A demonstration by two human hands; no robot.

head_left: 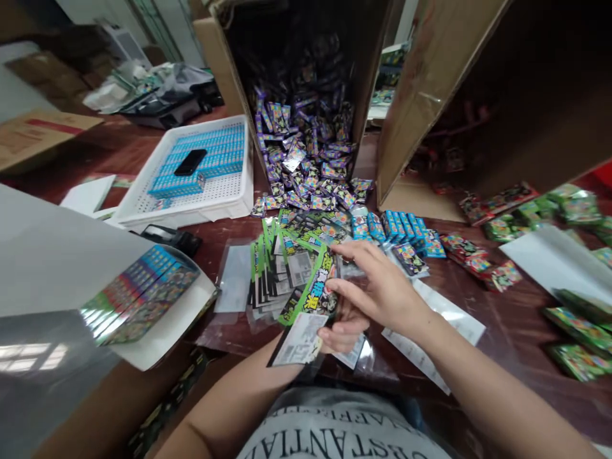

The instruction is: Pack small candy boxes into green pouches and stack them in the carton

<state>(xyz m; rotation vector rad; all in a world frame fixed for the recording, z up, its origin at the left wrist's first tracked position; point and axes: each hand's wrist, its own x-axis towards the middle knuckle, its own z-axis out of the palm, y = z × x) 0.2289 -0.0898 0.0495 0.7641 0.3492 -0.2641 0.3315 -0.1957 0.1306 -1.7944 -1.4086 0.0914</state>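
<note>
A printed card point(319, 287), green and black with yellow lettering, tilts up in front of me, its grey-white lower panel hanging toward my body. My left hand point(342, 331) is closed round it from below, partly hidden behind the card and my other hand. At the card's right edge is my right hand point(382, 290), thumb and index finger bent onto it. Just beyond lies a fanned stack of similar cards point(268, 274). Small purple packets point(306, 182) spill from a cardboard box point(239, 95) behind the stack. Blue packets point(396, 226) stand in a row to the right.
A white basket point(229, 204) at the back left holds blue boxes and a black phone point(190, 162). An open white carton point(157, 338) of colourful packs sits left. At right are another cardboard box point(415, 121), red packets point(478, 258), green packets point(581, 344) and a white sheet point(447, 312).
</note>
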